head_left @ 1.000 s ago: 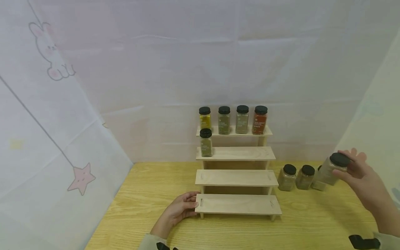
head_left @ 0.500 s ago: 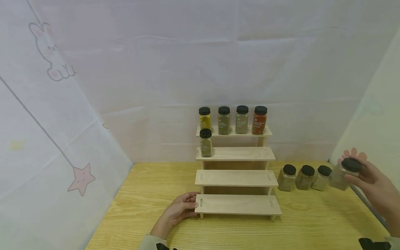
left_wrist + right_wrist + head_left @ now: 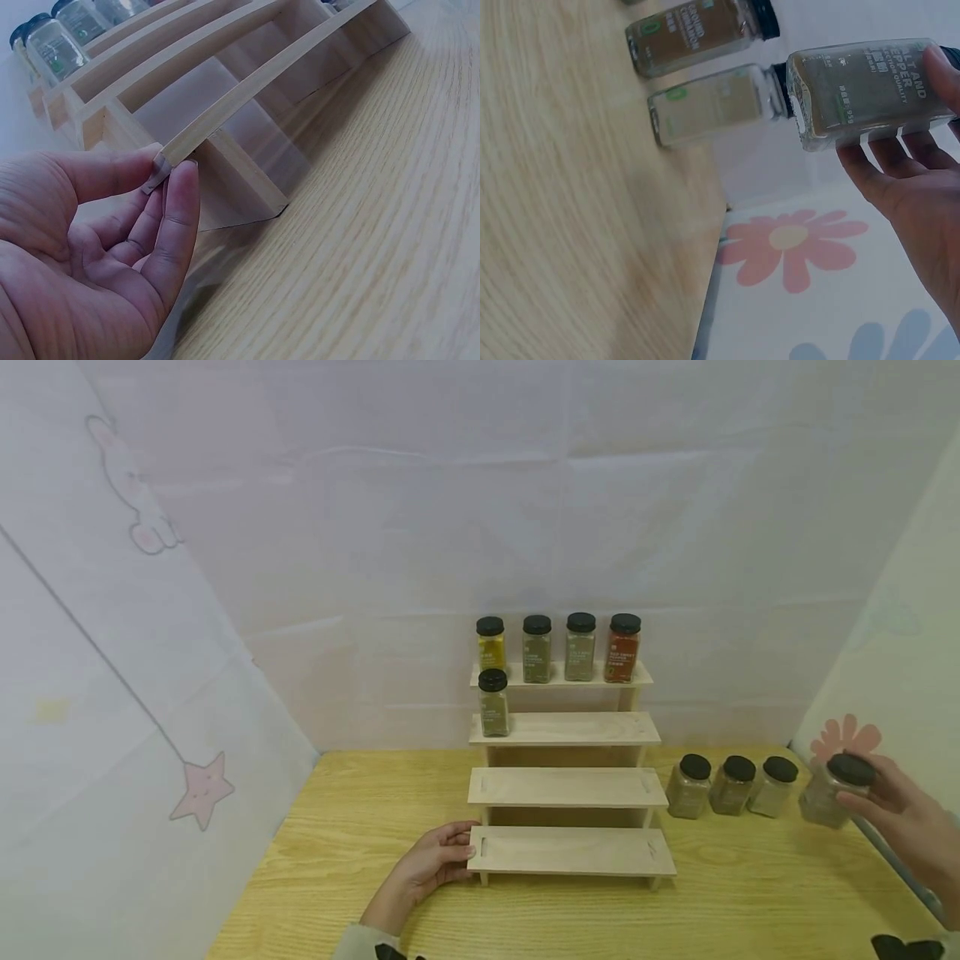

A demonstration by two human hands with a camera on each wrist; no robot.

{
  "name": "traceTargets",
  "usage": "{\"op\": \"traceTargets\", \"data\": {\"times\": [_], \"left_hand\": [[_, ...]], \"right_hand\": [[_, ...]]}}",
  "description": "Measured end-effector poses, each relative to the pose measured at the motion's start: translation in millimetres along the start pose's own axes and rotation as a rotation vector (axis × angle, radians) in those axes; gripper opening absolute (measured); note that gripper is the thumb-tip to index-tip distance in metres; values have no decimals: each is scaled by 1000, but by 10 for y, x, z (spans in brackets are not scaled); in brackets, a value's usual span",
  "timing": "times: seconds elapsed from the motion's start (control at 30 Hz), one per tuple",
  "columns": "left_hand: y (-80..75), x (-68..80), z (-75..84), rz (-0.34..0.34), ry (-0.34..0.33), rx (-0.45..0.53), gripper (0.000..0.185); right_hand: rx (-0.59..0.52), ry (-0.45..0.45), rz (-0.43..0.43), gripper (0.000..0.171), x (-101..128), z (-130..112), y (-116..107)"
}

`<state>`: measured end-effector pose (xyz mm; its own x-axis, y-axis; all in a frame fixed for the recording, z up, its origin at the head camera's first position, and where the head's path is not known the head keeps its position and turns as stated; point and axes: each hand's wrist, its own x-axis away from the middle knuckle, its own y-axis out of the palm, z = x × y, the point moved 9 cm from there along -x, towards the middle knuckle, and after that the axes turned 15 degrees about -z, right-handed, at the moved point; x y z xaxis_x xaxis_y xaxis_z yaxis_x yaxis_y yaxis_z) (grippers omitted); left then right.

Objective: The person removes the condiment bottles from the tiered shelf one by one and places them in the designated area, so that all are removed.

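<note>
My left hand pinches the left end of the lowest shelf of a wooden tiered rack; in the left wrist view its thumb and fingertips meet on that board's corner. At the right my right hand grips a spice jar with a black lid, fingers and thumb round its upper part. Its label reads salt and pepper in the right wrist view, where its base appears clear of the table. Just left of it stand a pale spice jar, a brown one and another brownish one.
On the rack's top shelf stand a yellow jar, two greenish jars and a red jar. One green jar is at the left of the second shelf. White printed sheeting walls the wooden table.
My right hand has moved the held jar rightward, then lower, away from the row of jars; the pale jar behind it now shows fully. The left hand stays on the rack.
</note>
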<state>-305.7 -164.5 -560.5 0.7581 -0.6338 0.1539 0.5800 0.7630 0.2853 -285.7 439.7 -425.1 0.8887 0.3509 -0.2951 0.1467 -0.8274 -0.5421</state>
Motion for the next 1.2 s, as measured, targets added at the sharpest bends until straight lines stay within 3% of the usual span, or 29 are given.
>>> {"op": "traceTargets", "data": {"times": [0.2, 0.67, 1.07, 1.2], "left_hand": [[-4, -12, 7, 2, -1, 0, 66], [-3, -14, 16, -5, -1, -7, 68], [1, -8, 13, -4, -5, -6, 67], [8, -3, 4, -6, -12, 2, 66]], "right_hand": [[103, 95, -6, 68, 58, 221, -21], [78, 292, -29, 71, 79, 804, 30], [81, 309, -25, 71, 33, 995, 37], [76, 257, -19, 69, 4, 994, 32]]}}
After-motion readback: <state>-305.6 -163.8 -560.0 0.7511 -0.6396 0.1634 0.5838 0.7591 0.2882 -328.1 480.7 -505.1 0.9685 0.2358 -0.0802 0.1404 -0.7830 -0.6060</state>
